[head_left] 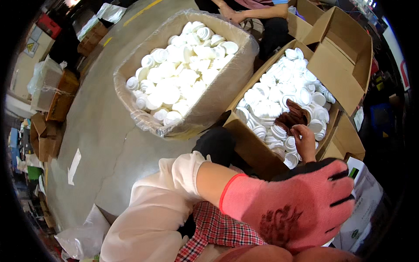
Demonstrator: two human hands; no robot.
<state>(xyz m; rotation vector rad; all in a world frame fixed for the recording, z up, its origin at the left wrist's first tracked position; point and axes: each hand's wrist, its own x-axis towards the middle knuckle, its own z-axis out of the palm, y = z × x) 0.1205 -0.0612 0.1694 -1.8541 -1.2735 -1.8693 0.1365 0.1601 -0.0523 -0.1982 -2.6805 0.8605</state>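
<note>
My left hand, in a pink work glove with a black coating, reaches across the front from a cream sleeve. Its fingers are bent and point right; their tips and whatever they may hold are hidden. Beyond it, my bare right hand is over a cardboard box, its forearm mostly covered by the glove. The right fingers are closed at the lower edge of a crumpled brown cloth. That cloth lies on a heap of white round plastic lids, some of them nested in stacks.
A large plastic-lined box full of white lids stands to the left. Open flaps rise at the right box's far side. A person's arms are at the back. White printed packaging sits near right; a clear bag lies near left.
</note>
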